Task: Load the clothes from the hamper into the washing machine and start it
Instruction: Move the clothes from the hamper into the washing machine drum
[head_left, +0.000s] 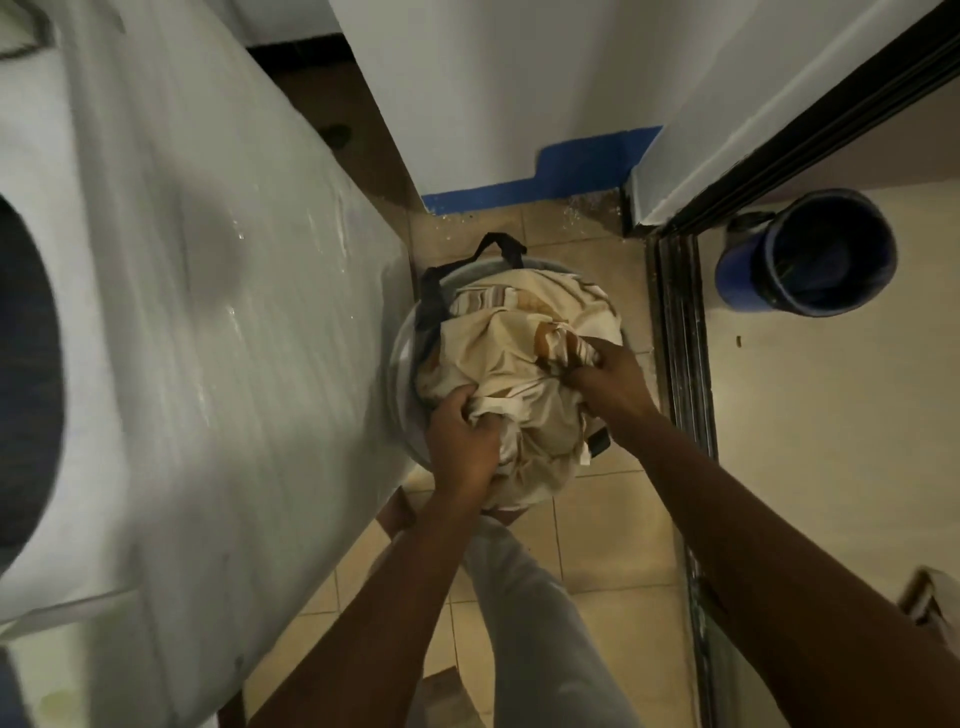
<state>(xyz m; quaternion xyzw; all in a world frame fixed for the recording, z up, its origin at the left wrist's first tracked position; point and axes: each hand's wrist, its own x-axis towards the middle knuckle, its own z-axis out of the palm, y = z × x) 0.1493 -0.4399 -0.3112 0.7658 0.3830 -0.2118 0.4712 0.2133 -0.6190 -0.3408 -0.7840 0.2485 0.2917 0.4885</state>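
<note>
We judge loading barely begun: left hand and right hand clutch crumpled cream clothes in the round grey hamper.

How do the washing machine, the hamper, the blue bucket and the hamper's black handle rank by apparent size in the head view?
Largest to smallest:
1. washing machine, partly because it is nearest the camera
2. hamper
3. blue bucket
4. black handle

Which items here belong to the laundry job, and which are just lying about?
Job: clothes, hamper, washing machine, left hand and right hand gripping the clothes.
Lying about: blue bucket, door track.
</note>
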